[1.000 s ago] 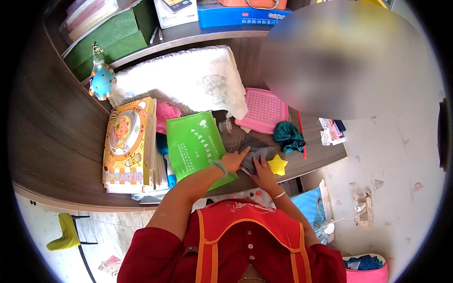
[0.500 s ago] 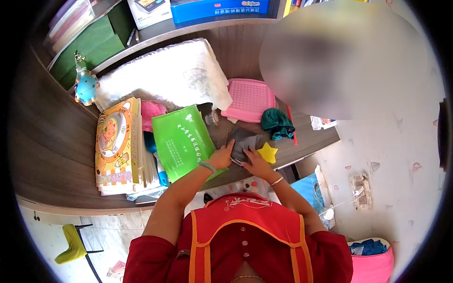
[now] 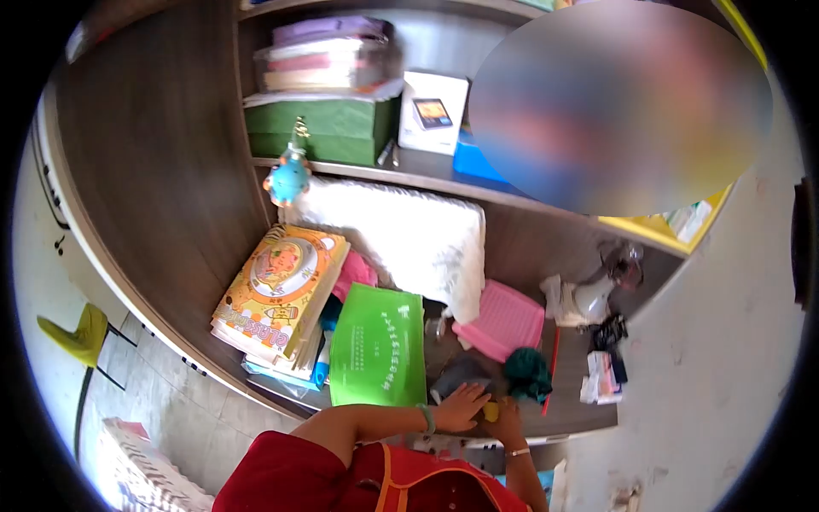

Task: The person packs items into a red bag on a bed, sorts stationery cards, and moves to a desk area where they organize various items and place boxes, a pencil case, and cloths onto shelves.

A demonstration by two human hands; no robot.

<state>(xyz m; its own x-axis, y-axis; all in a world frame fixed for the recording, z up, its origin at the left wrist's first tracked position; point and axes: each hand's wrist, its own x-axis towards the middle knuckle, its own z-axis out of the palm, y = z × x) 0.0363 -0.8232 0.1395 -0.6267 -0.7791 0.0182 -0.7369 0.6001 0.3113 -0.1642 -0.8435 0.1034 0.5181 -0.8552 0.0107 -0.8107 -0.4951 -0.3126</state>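
My left hand (image 3: pixel 461 407), with a pale green band at the wrist, lies with its fingers spread on the lower edge of a dark grey folded cloth (image 3: pixel 461 375). Just right of it, my right hand (image 3: pixel 509 423) has its fingers closed round the yellow star (image 3: pixel 490 412), of which only a small part shows. A green booklet (image 3: pixel 377 350) lies left of the grey cloth. Up and to the right sits a bunched dark green cloth (image 3: pixel 528 374).
A pink tray (image 3: pixel 502 322) and a red stick (image 3: pixel 554 363) lie behind. Stacked books (image 3: pixel 281 290) stand at the left, near a white lace-covered object (image 3: pixel 401 235). A blue toy (image 3: pixel 290 177) hangs from the shelf (image 3: pixel 375 173). Small packets (image 3: pixel 603 378) lie at the right.
The view has tilted up toward the shelves. My right hand has left the grey cloth and taken hold of the yellow star. My left hand has flattened on the cloth's edge.
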